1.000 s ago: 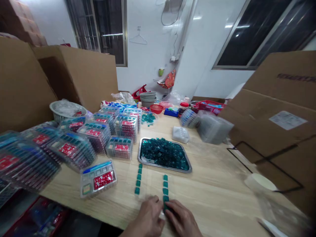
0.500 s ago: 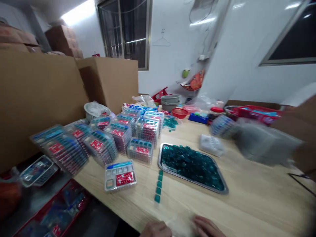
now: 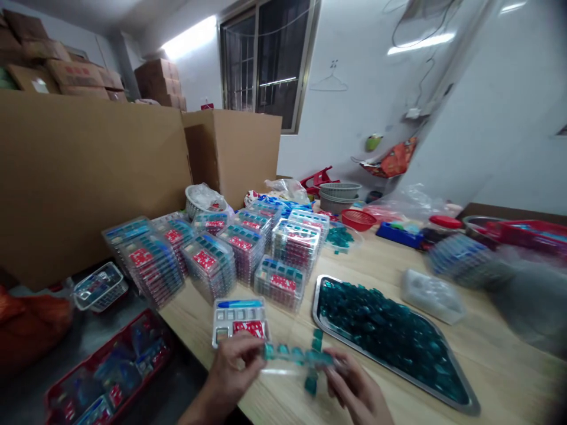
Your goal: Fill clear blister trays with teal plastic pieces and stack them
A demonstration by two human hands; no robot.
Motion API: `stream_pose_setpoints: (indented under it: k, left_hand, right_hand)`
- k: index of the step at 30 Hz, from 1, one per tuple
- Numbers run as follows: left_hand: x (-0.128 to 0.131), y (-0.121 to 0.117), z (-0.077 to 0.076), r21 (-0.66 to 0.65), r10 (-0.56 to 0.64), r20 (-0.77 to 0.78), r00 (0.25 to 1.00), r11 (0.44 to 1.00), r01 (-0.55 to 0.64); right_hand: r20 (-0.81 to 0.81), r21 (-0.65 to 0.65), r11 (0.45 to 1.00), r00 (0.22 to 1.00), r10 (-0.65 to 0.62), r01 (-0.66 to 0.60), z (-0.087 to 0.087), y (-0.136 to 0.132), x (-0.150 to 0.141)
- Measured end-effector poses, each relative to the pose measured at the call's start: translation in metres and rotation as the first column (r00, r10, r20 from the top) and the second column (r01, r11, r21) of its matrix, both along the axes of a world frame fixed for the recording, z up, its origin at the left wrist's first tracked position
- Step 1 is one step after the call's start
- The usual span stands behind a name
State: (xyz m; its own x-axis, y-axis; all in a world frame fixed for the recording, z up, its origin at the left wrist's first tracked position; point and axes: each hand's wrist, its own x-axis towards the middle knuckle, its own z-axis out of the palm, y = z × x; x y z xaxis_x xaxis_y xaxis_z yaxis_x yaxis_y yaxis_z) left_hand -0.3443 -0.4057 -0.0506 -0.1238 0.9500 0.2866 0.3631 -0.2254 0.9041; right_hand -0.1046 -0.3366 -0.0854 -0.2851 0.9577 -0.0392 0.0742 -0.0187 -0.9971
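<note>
Between my two hands is a clear plastic strip with teal squares [image 3: 295, 355] in a row, blurred by motion. My left hand [image 3: 233, 369] pinches its left end, and my right hand [image 3: 357, 383] grips the right end. Just beyond, a compartmented clear plastic tray [image 3: 219, 321] holds a blue pen [image 3: 239, 304] and a red patterned packet [image 3: 248, 328]; my left hand partly covers its near edge. Under the strip, a line of loose teal squares [image 3: 310, 385] lies on the table, partly hidden. To the right, a metal tray [image 3: 316, 310] is heaped with teal squares [image 3: 385, 327].
Stacks of filled plastic trays [image 3: 208, 268] stand at the back left. A white foam-like block [image 3: 432, 295] and grey plastic bag [image 3: 527, 301] lie right. Below the table's left edge are a red crate [image 3: 57, 383] and white basket [image 3: 108, 295]. Large cardboard boxes [image 3: 88, 159] stand behind.
Both hands have risen from the near edge, now holding the strip of teal squares up in front of the compartmented tray. The view has swung left.
</note>
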Motion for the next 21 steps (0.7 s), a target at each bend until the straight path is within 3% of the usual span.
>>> stream_pose_setpoints:
  k: [2,4,7,12,18,21]
  left_hand:
    - [-0.029,0.002,0.006,-0.139,0.179,0.148,0.973,0.977,-0.158]
    - [-0.054,0.008,0.001,-0.232,0.349,0.229,0.909,0.926,-0.298]
    - [-0.079,0.019,-0.016,-0.236,0.494,0.153,0.856,0.859,-0.454]
    - [-0.086,0.024,-0.036,-0.115,0.573,-0.235,0.785,0.786,-0.608]
    - [-0.082,0.017,-0.049,-0.163,0.523,-0.302,0.797,0.796,-0.584]
    - [-0.082,0.017,-0.05,-0.161,0.521,-0.314,0.794,0.794,-0.586]
  right_hand:
    - [-0.051,0.028,0.996,0.995,0.084,-0.082,0.01,0.019,-0.043]
    - [-0.028,0.069,0.989,0.99,0.136,-0.134,0.013,0.038,-0.08]
    - [0.041,0.163,0.975,0.988,0.147,-0.152,0.002,0.06,-0.117]
    - [0.135,0.217,0.976,0.991,-0.019,-0.011,-0.026,0.067,-0.13]
    - [0.308,0.265,0.96,0.951,0.003,-0.089,-0.031,0.051,-0.124]
    - [0.276,0.241,0.969,0.961,-0.025,-0.044,-0.032,0.051,-0.126]
